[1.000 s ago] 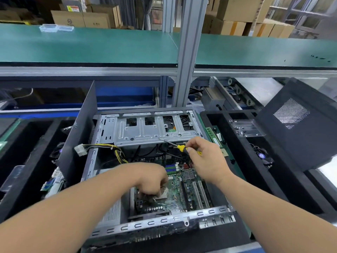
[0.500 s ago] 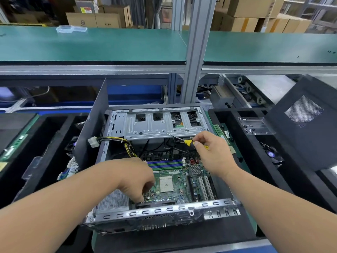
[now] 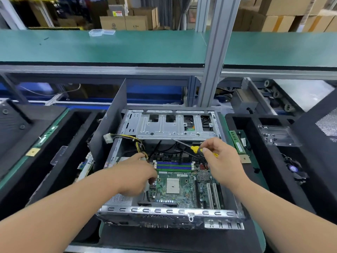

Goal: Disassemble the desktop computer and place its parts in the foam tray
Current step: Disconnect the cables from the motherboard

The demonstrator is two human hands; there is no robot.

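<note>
Currently mid-teardown: desktop computer (image 3: pixel 171 161) lying open on the green bench mat (image 3: pixel 260 238), between the two black foam trays, left tray (image 3: pixel 60 148) and right tray (image 3: pixel 255 148). Motherboard (image 3: pixel 182 185) not yet out.

Right hand (image 3: pixel 220 161) pinching the yellow-handled screwdriver (image 3: pixel 196 149) between thumb and fingertips, fingers curled, shaft lying near-flat and aimed left under the drive cage (image 3: pixel 173 126). Left hand (image 3: pixel 135 177) low at the board's left edge, fingers curled down near a white connector (image 3: pixel 146 186); cannot tell whether gripping it or just touching.

Risks from here:
- Loose pinch on the screwdriver while the other hand works. Slip drops the tip onto the RAM slots (image 3: pixel 174 166) or the bare CPU socket (image 3: pixel 172 186), so bent contacts or scratched traces likely.
- Yanking the connector at an angle, or by the yellow-black power cable (image 3: pixel 140 146), risks a cracked header or pulled pins. Latch state not visible.
- Cable slack draped across the bay could snag when the board lifts.
- Chassis rear edge (image 3: pixel 164 210) is stamped sheet metal right under both forearms: cut hazard on a sudden pull-free.
- RAM stick (image 3: pixel 238 142) already in the right tray near the case wall: easy to knock when swinging parts over.
</note>
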